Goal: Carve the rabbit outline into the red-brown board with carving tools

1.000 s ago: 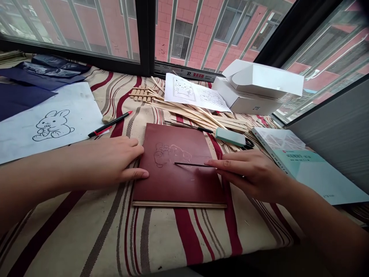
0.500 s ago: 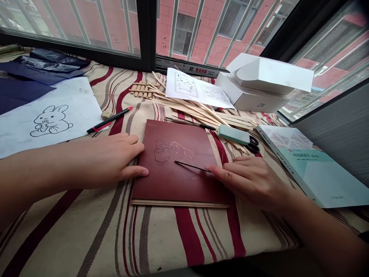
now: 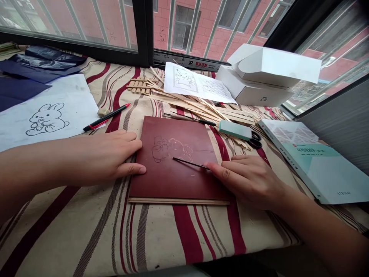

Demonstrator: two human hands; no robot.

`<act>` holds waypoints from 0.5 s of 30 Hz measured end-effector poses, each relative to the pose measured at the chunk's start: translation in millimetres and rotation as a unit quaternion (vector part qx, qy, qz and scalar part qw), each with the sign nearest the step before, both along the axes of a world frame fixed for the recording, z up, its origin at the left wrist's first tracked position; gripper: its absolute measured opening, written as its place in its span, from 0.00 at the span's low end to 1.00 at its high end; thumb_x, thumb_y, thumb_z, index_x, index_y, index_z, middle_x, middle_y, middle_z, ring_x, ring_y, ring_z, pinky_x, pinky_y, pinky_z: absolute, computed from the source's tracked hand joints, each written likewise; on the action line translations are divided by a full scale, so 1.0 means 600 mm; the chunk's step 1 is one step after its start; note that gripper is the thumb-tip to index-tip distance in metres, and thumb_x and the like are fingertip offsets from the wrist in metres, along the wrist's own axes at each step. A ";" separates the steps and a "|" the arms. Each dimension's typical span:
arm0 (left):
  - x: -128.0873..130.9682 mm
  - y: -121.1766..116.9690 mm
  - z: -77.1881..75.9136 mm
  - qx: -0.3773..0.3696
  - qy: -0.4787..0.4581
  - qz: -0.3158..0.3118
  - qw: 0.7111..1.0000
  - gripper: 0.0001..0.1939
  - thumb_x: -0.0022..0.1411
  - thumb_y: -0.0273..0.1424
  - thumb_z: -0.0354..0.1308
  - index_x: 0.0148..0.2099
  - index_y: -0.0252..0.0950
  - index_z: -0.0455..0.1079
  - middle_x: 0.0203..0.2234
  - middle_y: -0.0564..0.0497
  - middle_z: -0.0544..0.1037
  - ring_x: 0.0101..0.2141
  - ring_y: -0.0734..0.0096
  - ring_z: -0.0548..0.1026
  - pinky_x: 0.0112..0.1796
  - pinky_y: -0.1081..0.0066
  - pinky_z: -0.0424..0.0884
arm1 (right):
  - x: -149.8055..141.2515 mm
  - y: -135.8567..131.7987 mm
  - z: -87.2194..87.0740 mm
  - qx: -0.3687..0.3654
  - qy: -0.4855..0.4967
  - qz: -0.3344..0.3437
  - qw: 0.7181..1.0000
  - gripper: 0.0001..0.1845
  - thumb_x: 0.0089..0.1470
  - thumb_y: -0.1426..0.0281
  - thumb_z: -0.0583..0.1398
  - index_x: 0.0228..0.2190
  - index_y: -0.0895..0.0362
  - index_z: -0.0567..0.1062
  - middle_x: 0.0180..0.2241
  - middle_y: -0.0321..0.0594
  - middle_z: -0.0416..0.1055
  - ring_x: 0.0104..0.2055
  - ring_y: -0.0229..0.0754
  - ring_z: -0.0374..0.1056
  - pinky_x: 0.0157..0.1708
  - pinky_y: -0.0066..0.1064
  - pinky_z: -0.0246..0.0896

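A reddish-brown board (image 3: 173,184) lies flat on the striped cloth, its layered pale edge facing me. On it is a rabbit outline (image 3: 173,148), partly in dark lines and partly in lighter, scratched-looking ones. My right hand (image 3: 245,179) is closed around a thin dark carving tool (image 3: 190,163), index finger stretched along it. The tool's tip is at the lower edge of the rabbit's head; whether it touches the surface is hard to tell. My left hand (image 3: 115,156) lies with fingers extended against the board's left edge, thumb on its top.
A rabbit drawing on paper (image 3: 77,96) and a black-red pen (image 3: 106,117) lie left. Behind the board are wooden strips (image 3: 201,105), a printed sheet (image 3: 198,82), a whetstone-like block (image 3: 235,130) and scissors (image 3: 255,139). A white box (image 3: 259,92) and book (image 3: 325,169) stand right.
The whole view has shifted slightly. Against the board, both hands and the carving tool are almost where they were, the tip still by the rabbit's head.
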State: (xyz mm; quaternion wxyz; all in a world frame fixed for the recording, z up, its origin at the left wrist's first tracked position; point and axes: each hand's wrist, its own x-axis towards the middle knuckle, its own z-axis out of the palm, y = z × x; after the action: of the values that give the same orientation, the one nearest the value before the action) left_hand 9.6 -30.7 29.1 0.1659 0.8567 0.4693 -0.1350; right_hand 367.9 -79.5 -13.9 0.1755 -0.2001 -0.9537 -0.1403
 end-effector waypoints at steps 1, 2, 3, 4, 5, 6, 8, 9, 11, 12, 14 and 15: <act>0.001 0.000 0.001 0.000 0.001 0.000 1.000 0.27 0.62 0.62 0.48 0.36 0.44 0.69 0.39 0.41 0.78 0.38 0.50 0.76 0.40 0.56 0.71 | 0.000 -0.001 -0.001 0.001 0.000 -0.002 1.000 0.18 0.70 0.80 0.54 0.60 0.65 0.66 0.26 0.35 0.71 0.24 0.39 0.59 0.27 0.34 0.54; 0.002 -0.001 0.002 -0.001 0.001 0.001 1.000 0.27 0.61 0.61 0.48 0.36 0.44 0.69 0.38 0.41 0.78 0.38 0.50 0.76 0.40 0.56 0.70 | -0.001 -0.001 -0.001 0.004 0.001 -0.002 1.000 0.18 0.70 0.80 0.54 0.59 0.66 0.66 0.26 0.34 0.70 0.25 0.39 0.59 0.27 0.34 0.54; 0.003 -0.001 0.002 -0.003 0.000 0.005 1.000 0.27 0.61 0.61 0.48 0.36 0.43 0.69 0.38 0.41 0.77 0.38 0.50 0.76 0.40 0.56 0.70 | -0.002 -0.001 0.000 0.008 0.000 -0.002 1.000 0.18 0.70 0.80 0.54 0.59 0.66 0.66 0.26 0.34 0.70 0.25 0.39 0.59 0.27 0.33 0.54; 0.003 -0.001 0.003 -0.004 0.000 0.009 1.000 0.26 0.61 0.61 0.49 0.35 0.43 0.69 0.38 0.41 0.77 0.37 0.50 0.76 0.40 0.56 0.70 | -0.003 -0.001 0.000 0.014 -0.001 -0.001 1.000 0.17 0.70 0.80 0.54 0.59 0.67 0.67 0.25 0.34 0.69 0.25 0.39 0.58 0.27 0.33 0.54; 0.003 -0.001 0.003 -0.007 0.001 0.012 1.000 0.27 0.60 0.61 0.49 0.35 0.43 0.69 0.38 0.42 0.77 0.37 0.50 0.76 0.41 0.55 0.70 | -0.004 0.000 0.001 0.021 -0.004 0.001 1.000 0.17 0.70 0.80 0.53 0.58 0.67 0.67 0.25 0.34 0.68 0.25 0.39 0.58 0.27 0.33 0.53; 0.003 -0.001 0.004 -0.010 0.000 0.015 1.000 0.27 0.60 0.61 0.49 0.35 0.43 0.69 0.38 0.42 0.77 0.38 0.50 0.76 0.42 0.55 0.69 | -0.005 0.000 0.002 0.027 -0.009 0.003 1.000 0.17 0.70 0.80 0.53 0.58 0.68 0.67 0.25 0.34 0.68 0.25 0.39 0.59 0.27 0.34 0.53; 0.002 -0.001 0.004 -0.013 0.000 0.018 1.000 0.27 0.60 0.62 0.49 0.36 0.44 0.69 0.38 0.42 0.76 0.38 0.49 0.75 0.42 0.55 0.69 | -0.005 0.000 0.004 0.032 -0.017 0.005 0.999 0.17 0.70 0.80 0.54 0.58 0.68 0.68 0.26 0.34 0.68 0.25 0.39 0.58 0.27 0.34 0.52; 0.001 0.000 0.004 -0.013 0.000 0.018 1.000 0.27 0.60 0.62 0.49 0.36 0.44 0.69 0.38 0.42 0.76 0.38 0.49 0.75 0.42 0.55 0.69 | -0.005 -0.001 0.004 0.032 -0.016 0.005 0.999 0.17 0.70 0.80 0.54 0.58 0.68 0.68 0.26 0.34 0.68 0.25 0.39 0.58 0.27 0.34 0.52; 0.000 0.000 0.004 -0.013 0.003 0.019 1.000 0.27 0.60 0.62 0.48 0.36 0.44 0.68 0.39 0.42 0.76 0.38 0.50 0.75 0.42 0.56 0.69 | -0.002 -0.002 0.005 0.025 -0.012 0.000 1.000 0.17 0.70 0.80 0.55 0.58 0.68 0.68 0.26 0.35 0.69 0.25 0.39 0.59 0.27 0.34 0.52; 0.000 0.000 0.004 -0.012 0.005 0.018 1.000 0.27 0.60 0.62 0.48 0.37 0.43 0.69 0.39 0.42 0.76 0.38 0.50 0.75 0.42 0.56 0.69 | -0.001 -0.003 0.006 0.022 -0.010 -0.004 1.000 0.18 0.69 0.80 0.55 0.58 0.68 0.68 0.26 0.35 0.70 0.26 0.40 0.59 0.27 0.34 0.53; 0.001 -0.001 0.004 -0.013 0.008 0.017 1.000 0.27 0.60 0.62 0.48 0.37 0.43 0.69 0.40 0.42 0.76 0.39 0.49 0.75 0.42 0.56 0.69 | 0.001 -0.005 0.008 0.017 -0.010 -0.005 1.000 0.18 0.69 0.81 0.56 0.58 0.69 0.68 0.26 0.36 0.69 0.27 0.40 0.59 0.27 0.34 0.53; 0.002 -0.001 0.004 -0.014 0.010 0.018 1.000 0.27 0.60 0.62 0.48 0.37 0.43 0.69 0.40 0.42 0.76 0.40 0.49 0.75 0.43 0.56 0.69 | 0.002 -0.006 0.010 0.016 -0.010 0.000 1.000 0.18 0.68 0.81 0.57 0.58 0.70 0.68 0.26 0.36 0.68 0.27 0.40 0.58 0.27 0.34 0.53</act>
State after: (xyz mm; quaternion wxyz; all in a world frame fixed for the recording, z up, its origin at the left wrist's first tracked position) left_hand 10.5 -31.4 31.3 0.1753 0.8445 0.4842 -0.1473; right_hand 369.1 -83.0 -8.1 0.1687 -0.1960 -0.9531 -0.1573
